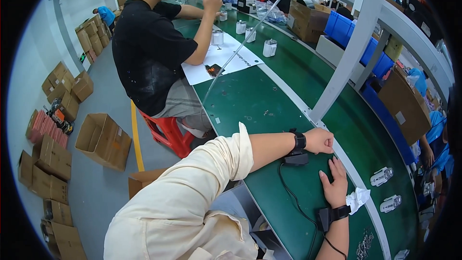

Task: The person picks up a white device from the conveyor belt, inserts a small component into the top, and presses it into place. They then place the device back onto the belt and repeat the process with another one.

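My left hand (319,140) rests on the green work surface (250,101) with its fingers curled into a loose fist; nothing shows in it. Just nearer, my right hand (335,181) lies on the same surface, palm down, fingers stretched out and holding nothing. Each wrist wears a black strap with a small box, and a black cable (294,197) runs from them. A crumpled white tissue (357,200) touches the pale rail beside my right wrist. A pile of small metal parts (365,246) lies near the lower edge.
White devices with clear ends (381,176) lie on the green belt at right. A grey post (349,43) rises beyond my left hand. At far left, a person in black (149,43) sits on a red stool (168,135), a hand raised. Cardboard boxes (103,139) stand on the floor.
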`<state>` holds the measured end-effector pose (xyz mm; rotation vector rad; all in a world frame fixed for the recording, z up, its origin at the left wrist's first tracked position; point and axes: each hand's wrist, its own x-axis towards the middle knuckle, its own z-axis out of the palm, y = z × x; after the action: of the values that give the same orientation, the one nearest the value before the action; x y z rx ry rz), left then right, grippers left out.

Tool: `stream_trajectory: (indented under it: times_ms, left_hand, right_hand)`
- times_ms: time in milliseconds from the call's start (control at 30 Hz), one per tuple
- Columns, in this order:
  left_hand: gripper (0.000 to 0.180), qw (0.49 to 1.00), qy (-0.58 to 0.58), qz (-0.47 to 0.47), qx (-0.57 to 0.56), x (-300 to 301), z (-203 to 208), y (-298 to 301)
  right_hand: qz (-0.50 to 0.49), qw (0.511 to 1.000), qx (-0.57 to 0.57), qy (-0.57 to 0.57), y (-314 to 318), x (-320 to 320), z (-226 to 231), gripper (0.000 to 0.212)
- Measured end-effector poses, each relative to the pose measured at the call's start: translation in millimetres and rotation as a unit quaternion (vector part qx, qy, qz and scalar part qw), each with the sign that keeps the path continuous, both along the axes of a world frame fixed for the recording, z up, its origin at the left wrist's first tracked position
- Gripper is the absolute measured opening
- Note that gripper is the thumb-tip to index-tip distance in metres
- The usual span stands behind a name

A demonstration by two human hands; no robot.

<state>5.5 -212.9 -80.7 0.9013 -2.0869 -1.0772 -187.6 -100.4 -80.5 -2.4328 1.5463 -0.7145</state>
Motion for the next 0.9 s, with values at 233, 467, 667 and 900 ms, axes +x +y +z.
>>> stream_trajectory:
  times_ms: [233, 467, 667, 900]
  left_hand:
    - [0.027, 1.000, 0.002, 0.003, 0.000, -3.8, -1.9, -2.5]
    - [0.021, 0.970, 0.192, 0.054, 0.139, 7.5, 1.0, -22.8]
    - [0.016, 0.959, 0.224, 0.110, 0.131, 23.5, 4.0, -29.5]
    - [0.037, 0.899, 0.246, 0.360, -0.044, 33.7, -15.2, -48.5]
  right_hand:
    - [-0.006, 1.000, -0.005, -0.006, -2.1, -3.5, -1.4, 0.048]
    - [-0.007, 1.000, -0.008, -0.023, 0.2, -4.7, -6.3, 0.046]
    - [-0.024, 0.999, -0.010, -0.034, -0.5, -7.8, -10.6, 0.045]
    - [-0.016, 0.995, -0.007, -0.098, -6.2, -5.9, -13.4, 0.035]
